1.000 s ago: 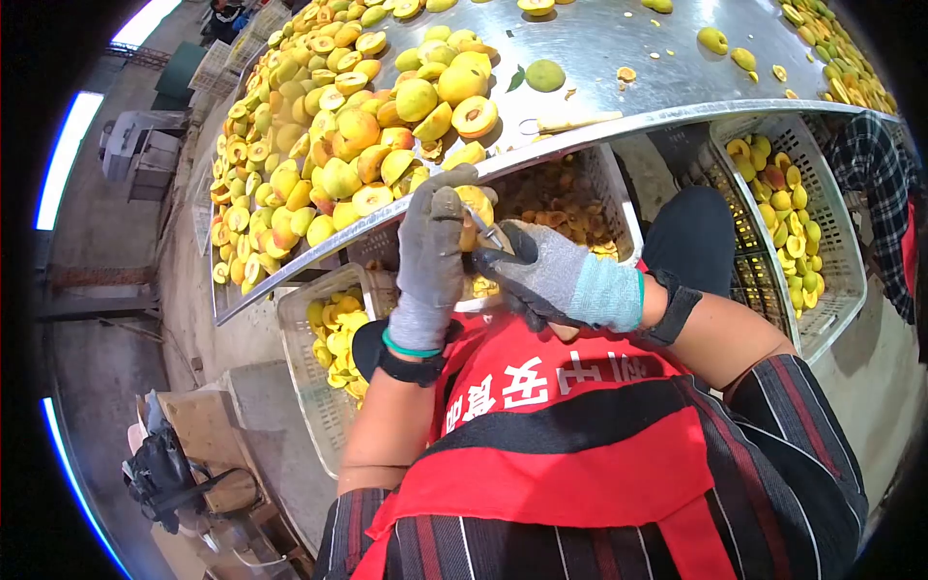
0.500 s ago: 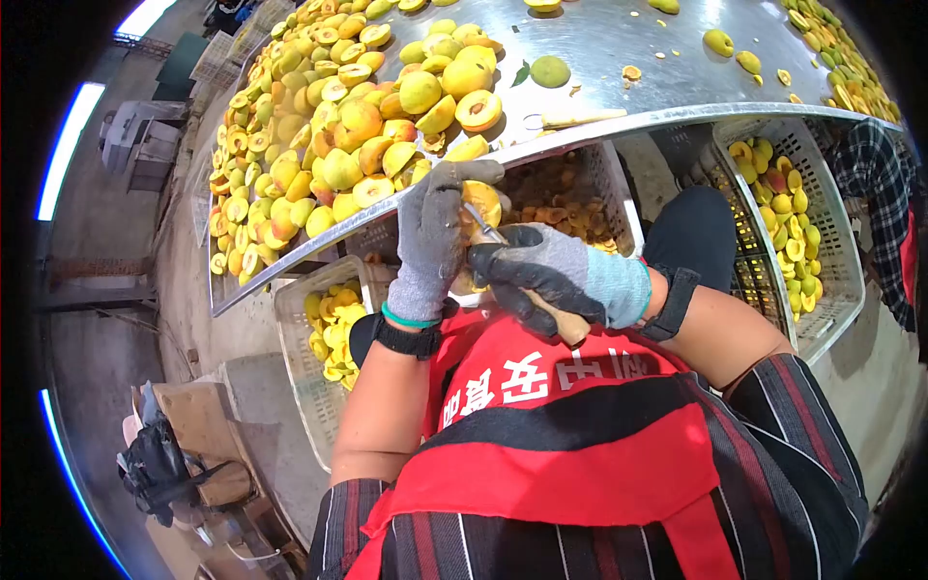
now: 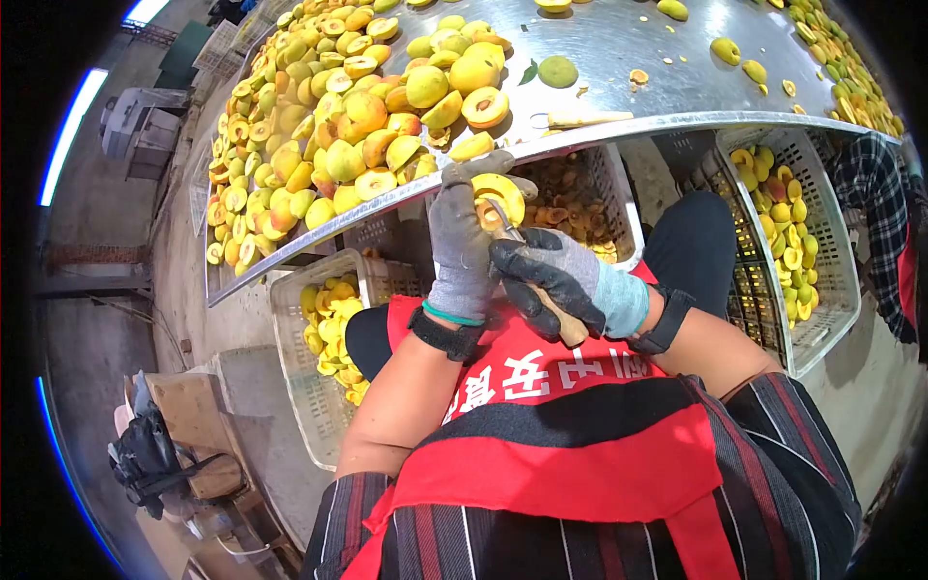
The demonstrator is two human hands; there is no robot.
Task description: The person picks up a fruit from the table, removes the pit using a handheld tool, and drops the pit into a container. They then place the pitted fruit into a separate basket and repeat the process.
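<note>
My left hand (image 3: 464,237), in a grey glove with dark palm, is closed around a halved yellow peach (image 3: 503,193) just below the metal table's edge. The peach's cut face is turned toward my right hand, and the centre around the stone looks brownish. My right hand (image 3: 546,275), gloved in grey and black, grips a pitting tool (image 3: 563,321) by its wooden handle. Its curved metal tip touches the cut face near the stone. Part of the handle is hidden under my fingers.
Halved peaches lie heaped on the metal table (image 3: 628,58). A second pale-handled tool (image 3: 590,118) rests near its edge. Beneath stands a crate (image 3: 623,208) of stones and scraps. Crates of peach halves stand left (image 3: 324,425) and right (image 3: 841,280); a person's checked sleeve (image 3: 870,184) shows far right.
Both hands have shifted a little, the left one to the right. The peach half now shows more of its cut face, with the tool's curved tip at its centre.
</note>
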